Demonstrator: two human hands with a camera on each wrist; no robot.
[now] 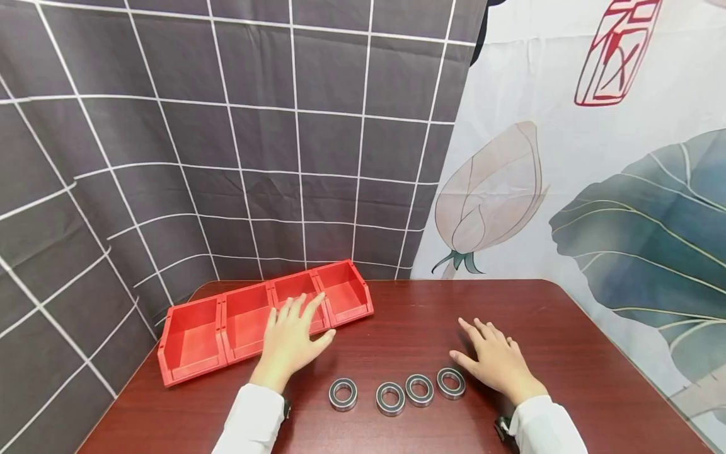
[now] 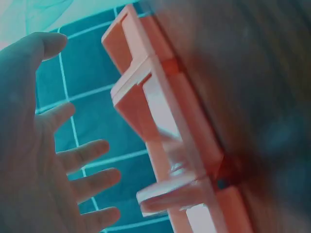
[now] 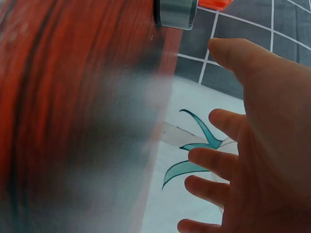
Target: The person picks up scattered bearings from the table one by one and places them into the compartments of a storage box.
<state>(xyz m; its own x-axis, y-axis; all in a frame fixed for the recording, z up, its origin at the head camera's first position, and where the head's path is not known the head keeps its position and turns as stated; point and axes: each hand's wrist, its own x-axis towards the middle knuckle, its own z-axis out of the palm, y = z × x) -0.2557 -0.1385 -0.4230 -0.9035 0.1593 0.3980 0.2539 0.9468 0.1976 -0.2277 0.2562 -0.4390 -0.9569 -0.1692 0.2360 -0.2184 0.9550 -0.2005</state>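
Note:
Several metal ball bearings with dark seals lie flat on the table in a loose row; the leftmost bearing [image 1: 343, 395] sits a little apart from the others. My left hand [image 1: 290, 343], fingers spread and holding nothing, hovers in front of the red bin row [image 1: 249, 359] and overlaps its middle compartments in the head view. In the left wrist view the bins [image 2: 160, 107] stand beyond the spread fingers [image 2: 90, 154]. My right hand [image 1: 499, 362], also spread, hangs just right of the rightmost bearing [image 1: 450, 383]. A bearing's edge [image 3: 176, 13] shows at the top of the right wrist view.
The dark red wooden table [image 1: 408, 328] ends at a back edge against hanging cloths. A grey gridded cloth [image 1: 261, 139] covers the left and back, and a white cloth with a flower print [image 1: 490, 189] hangs at the right.

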